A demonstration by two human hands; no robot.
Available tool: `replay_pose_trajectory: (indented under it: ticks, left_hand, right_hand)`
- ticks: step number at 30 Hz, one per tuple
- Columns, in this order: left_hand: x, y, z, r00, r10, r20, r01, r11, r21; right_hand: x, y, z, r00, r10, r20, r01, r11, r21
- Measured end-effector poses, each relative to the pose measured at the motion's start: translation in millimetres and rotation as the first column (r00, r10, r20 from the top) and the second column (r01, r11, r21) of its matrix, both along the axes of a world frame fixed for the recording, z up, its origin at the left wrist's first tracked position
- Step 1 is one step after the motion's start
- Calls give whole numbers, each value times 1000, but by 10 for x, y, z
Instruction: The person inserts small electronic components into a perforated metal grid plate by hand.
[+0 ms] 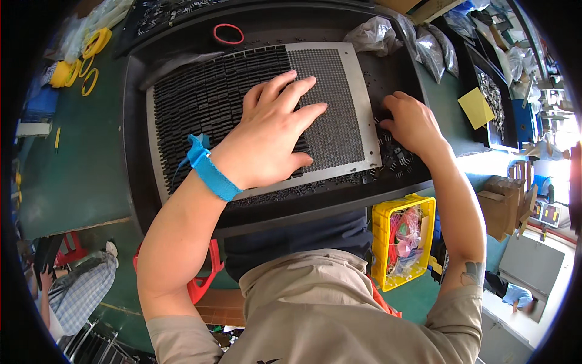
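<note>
A grey metal plate full of small holes lies in a black tray. Rows of slim black parts cover its left and middle portion. My left hand, a blue band on its wrist, is spread low over the border between the filled rows and the bare holes; no object shows in it. At the tray's right side, my right hand has its fingers curved, with a gap between forefinger and thumb. Loose black pieces lie just below it. Whatever is under its palm is hidden.
A red band and clear plastic bags lie toward the back. Yellow tape rolls are at the far left. A yellow bin stands below the tray; at right are a yellow note and another parts tray.
</note>
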State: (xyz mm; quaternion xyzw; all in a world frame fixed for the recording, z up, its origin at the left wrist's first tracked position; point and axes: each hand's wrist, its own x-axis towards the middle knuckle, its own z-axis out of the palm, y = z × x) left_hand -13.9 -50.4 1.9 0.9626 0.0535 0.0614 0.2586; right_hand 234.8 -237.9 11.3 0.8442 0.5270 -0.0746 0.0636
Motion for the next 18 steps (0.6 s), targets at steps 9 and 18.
replay_pose_trajectory:
  ticks: [9, 18]
  left_hand:
    - [11, 14, -31, 1000, 4, 9, -4, 1000, -1]
    - [-34, 32, -49, 999, 8, 36, -9, 1000, 30]
  right_hand:
    - [51, -50, 45, 991, -49, -123, 83, 953, 292]
    - [-595, -291, 285, 20, -40, -999, 495, 869, -25]
